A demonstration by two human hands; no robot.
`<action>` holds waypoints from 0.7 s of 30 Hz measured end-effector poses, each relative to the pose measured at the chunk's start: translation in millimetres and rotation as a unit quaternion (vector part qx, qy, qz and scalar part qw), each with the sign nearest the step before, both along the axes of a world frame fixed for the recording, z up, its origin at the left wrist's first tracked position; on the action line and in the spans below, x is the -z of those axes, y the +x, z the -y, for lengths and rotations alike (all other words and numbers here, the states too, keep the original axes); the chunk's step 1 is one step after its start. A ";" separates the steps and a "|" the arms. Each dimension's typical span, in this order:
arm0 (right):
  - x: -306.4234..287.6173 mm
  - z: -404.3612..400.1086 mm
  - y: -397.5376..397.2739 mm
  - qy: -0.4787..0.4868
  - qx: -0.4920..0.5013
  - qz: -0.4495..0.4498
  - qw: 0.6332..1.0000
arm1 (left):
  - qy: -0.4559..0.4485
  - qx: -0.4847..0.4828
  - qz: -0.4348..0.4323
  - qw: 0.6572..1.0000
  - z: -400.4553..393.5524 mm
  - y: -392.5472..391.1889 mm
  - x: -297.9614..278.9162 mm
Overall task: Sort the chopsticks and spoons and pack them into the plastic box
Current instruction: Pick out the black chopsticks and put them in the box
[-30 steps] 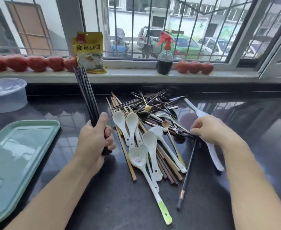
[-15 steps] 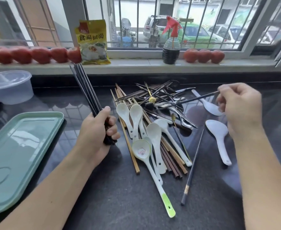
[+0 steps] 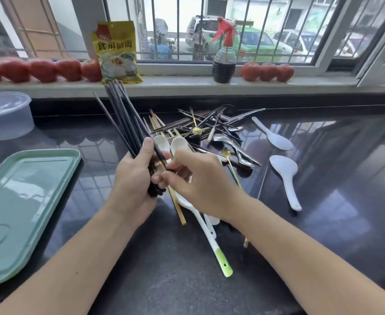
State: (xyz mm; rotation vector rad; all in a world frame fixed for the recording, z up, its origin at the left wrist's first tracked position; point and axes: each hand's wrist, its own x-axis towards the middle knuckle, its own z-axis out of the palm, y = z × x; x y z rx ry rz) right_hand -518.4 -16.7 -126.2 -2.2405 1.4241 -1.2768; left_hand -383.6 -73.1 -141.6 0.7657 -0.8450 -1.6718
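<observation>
Left of the pile [image 3: 200, 142], the left hand [image 3: 133, 178] grips the dark chopsticks [image 3: 123, 117], tips raised. The right hand [image 3: 196, 180], half a second ago lifted right of the pile, now pinches one more chopstick into that bundle. The box [image 3: 5, 114], far left, holds nothing yet.

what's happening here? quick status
A person is sorting cutlery on a dark counter. The left hand grips a bundle of dark chopsticks; the right hand pinches one more against it. Spoons and wooden chopsticks lie in the mixed pile. Nothing visible in the plastic box.
</observation>
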 end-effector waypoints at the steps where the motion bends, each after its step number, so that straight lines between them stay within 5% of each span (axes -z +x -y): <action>1: -7.0 -5.1 -7.2 0.047 0.026 -0.004 0.999 | -0.004 -0.003 0.004 1.000 -0.7 1.4 -1.4; 4: -18.4 -25.3 -52.4 0.172 0.240 -0.018 0.955 | -0.009 -0.002 -0.018 1.000 1.1 5.7 -7.1; 6: -15.3 -42.6 -79.8 0.256 0.393 -0.149 0.871 | -0.009 0.009 -0.041 0.999 4.5 9.2 -8.3; 8: -7.8 -50.7 -87.2 0.353 0.400 -0.219 0.817 | -0.005 0.022 -0.051 0.998 5.4 11.2 -9.0; 21: -1.6 -42.6 -90.9 0.385 0.379 -0.273 0.796 | 0.010 0.095 0.057 0.994 4.4 16.9 -3.4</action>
